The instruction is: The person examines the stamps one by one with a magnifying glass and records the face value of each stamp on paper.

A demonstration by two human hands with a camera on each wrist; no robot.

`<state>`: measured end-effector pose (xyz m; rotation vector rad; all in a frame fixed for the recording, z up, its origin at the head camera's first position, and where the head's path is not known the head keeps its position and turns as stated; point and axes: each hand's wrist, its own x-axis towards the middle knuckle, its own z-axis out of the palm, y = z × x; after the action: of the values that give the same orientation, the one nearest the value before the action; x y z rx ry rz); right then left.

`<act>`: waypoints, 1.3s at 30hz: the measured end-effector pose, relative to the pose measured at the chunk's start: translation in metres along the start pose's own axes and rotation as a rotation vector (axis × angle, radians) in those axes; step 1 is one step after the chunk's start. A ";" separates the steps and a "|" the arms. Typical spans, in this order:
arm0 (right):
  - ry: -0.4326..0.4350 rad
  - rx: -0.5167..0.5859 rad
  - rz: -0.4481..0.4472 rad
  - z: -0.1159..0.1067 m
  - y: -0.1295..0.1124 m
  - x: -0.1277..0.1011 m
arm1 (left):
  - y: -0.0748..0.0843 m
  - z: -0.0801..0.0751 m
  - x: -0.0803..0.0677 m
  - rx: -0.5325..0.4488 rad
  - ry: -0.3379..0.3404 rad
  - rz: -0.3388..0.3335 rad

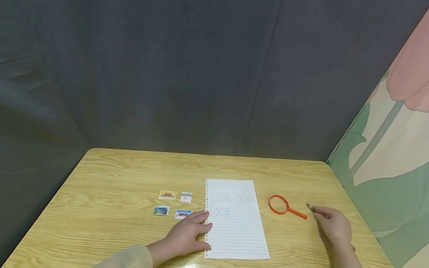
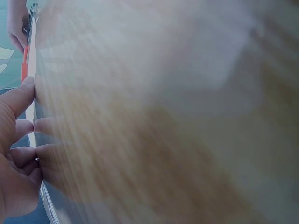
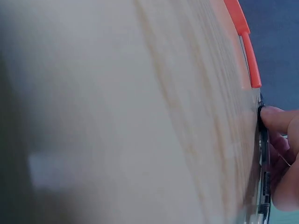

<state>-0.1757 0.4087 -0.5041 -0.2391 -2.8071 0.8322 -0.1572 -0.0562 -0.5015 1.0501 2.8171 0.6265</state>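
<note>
Head view. Wooden tabletop point(image 1: 112, 227) against a dark cloth backdrop point(image 1: 167, 60); tulip-painted panel point(image 1: 413, 127) on the right. Lined sheet of paper point(image 1: 238, 231) lies flat at centre, handwritten figures at its top. Left hand point(image 1: 185, 234) rests palm down, fingers loosely spread, fingertips on the sheet's left perforated edge. Four small stamps point(image 1: 173, 204) lie in two rows just left of the sheet, the nearest one just beside the left fingertips. Orange magnifying glass point(image 1: 285, 207) lies right of the sheet, handle pointing toward the right hand point(image 1: 331, 225). Right hand pinches a pen point(image 1: 310, 207), its tip just beside the handle's end; touching or apart, cannot tell.

Left wrist view. Tabletop fills most of the frame, blurred. Left hand's fingers point(image 2: 21, 98) lie straight, tips down on the surface, at the paper's white edge point(image 2: 32, 60). Far up in the corner, the other hand with the pen, and a strip of the orange handle point(image 2: 24, 65). Stamps not seen here.

Right wrist view. Tabletop again close and blurred. Orange handle point(image 3: 245, 42) at top right. The right hand's fingers point(image 3: 280, 121) curl round the dark pen barrel point(image 3: 264, 177), lying low against the tabletop's surface. The head view does not show this grip so closely. Paper and stamps out of frame.
</note>
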 end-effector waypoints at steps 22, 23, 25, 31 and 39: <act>-0.043 0.129 -0.206 0.027 -0.040 0.002 | 0.000 0.000 0.001 0.014 0.004 0.001; -0.050 0.127 -0.204 0.028 -0.040 0.002 | 0.000 0.000 0.001 0.016 0.004 0.001; -0.055 0.127 -0.195 0.029 -0.039 0.002 | 0.000 0.000 0.001 0.020 0.003 0.000; -0.051 0.119 -0.181 0.032 -0.038 0.001 | -0.001 -0.001 0.002 0.039 0.001 0.001; -0.031 0.080 -0.200 0.036 -0.035 0.002 | -0.001 -0.002 0.002 0.053 0.017 0.024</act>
<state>-0.1899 0.3614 -0.5136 0.0664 -2.7596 0.9050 -0.1599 -0.0557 -0.4997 1.0943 2.8545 0.5677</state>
